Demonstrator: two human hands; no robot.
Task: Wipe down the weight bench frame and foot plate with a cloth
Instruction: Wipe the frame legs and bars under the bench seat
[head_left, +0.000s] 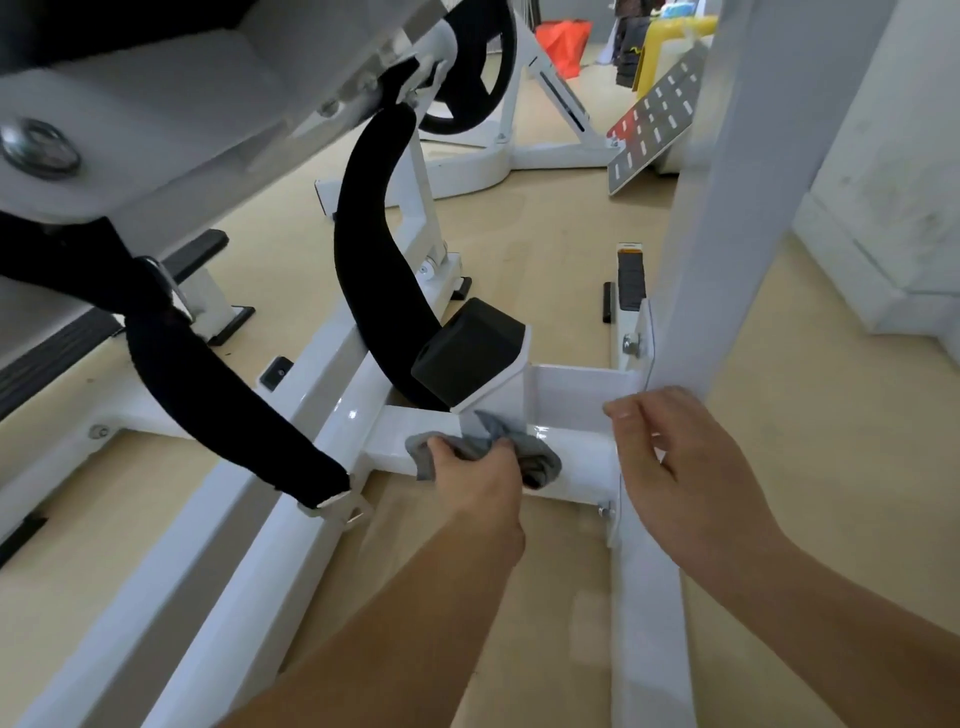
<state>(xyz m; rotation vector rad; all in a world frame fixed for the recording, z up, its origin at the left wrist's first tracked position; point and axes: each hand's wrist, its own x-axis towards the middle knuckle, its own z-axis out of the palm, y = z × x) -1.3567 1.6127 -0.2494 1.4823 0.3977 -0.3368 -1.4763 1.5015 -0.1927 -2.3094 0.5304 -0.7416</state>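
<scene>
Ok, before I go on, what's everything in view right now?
cloth: one, grey, bunched on the crossbar
crossbar: one, white, low, centre
post: one, white, upright, right of the crossbar
block: one, black, on the bracket above the cloth
pad: one, black, curved, centre
strap: one, black, left, ends in a metal buckle
wheel: one, black, top centre
slotted plate: one, grey with a red corner, tilted, far right
bag: one, orange, top background
left hand: grips the cloth
right hand: holds nothing, fingers loosely curled, beside the post
</scene>
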